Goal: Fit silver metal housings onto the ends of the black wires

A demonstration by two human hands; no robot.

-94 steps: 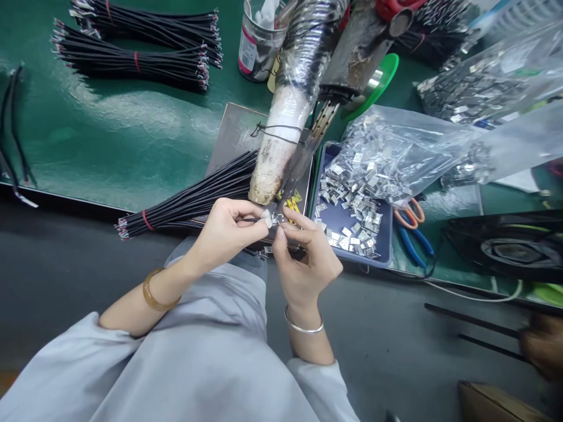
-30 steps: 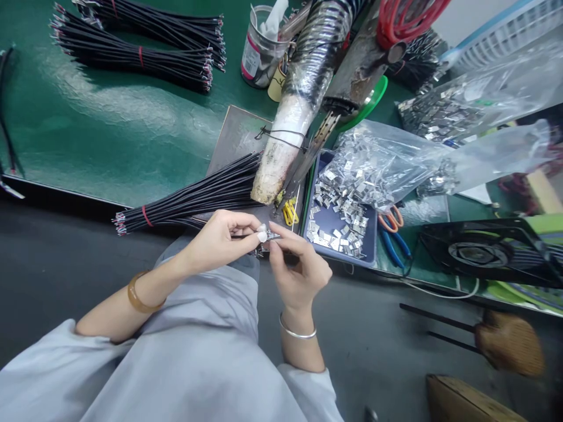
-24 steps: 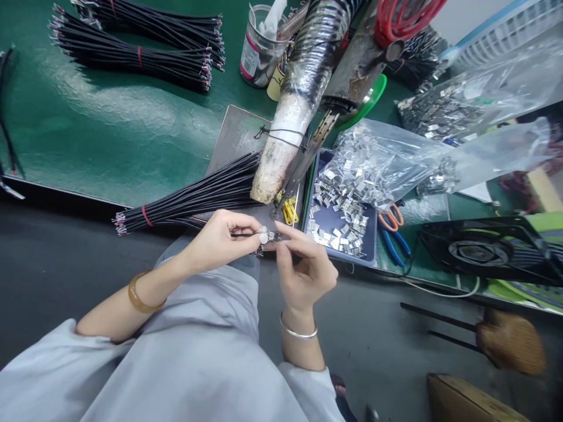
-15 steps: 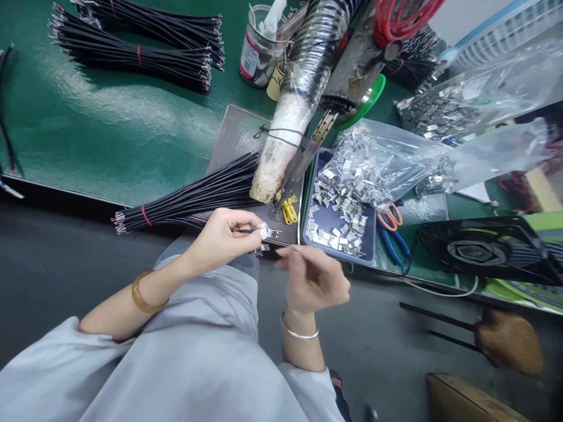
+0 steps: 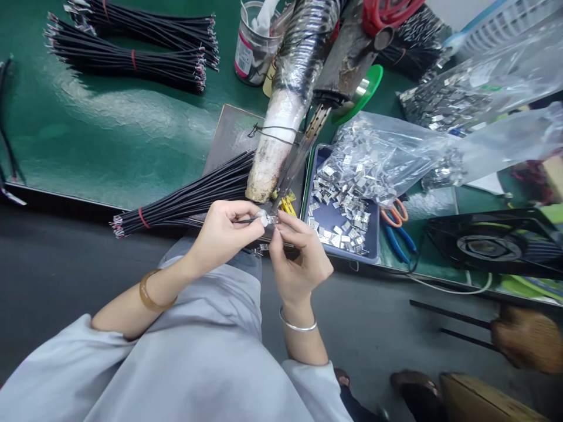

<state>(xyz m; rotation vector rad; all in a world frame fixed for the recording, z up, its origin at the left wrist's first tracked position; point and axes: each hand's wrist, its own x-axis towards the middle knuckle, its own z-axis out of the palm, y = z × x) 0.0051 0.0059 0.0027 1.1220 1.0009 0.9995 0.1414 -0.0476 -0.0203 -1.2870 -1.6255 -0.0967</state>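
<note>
While two hands (image 5: pixel 226 234) (image 5: pixel 301 258) meet at one connector (image 5: pixel 271 220), one tray (image 5: pixel 329 217) sits near.

Clear cup (image 5: pixel 250 55), barcode label: stands beyond both hands. Red coiled cord (image 5: pixel 389 13): lies beyond the right hand (image 5: pixel 301 252), toward its right. White slatted basket (image 5: pixel 505 36), blue rim: farther right, beyond. Blue-and-orange-handled tool (image 5: pixel 401 242): lies near, right of the right hand. Black-framed fan (image 5: pixel 488 246): farther right. Brown box (image 5: pixel 484 401): right, nearer the wearer.
</note>
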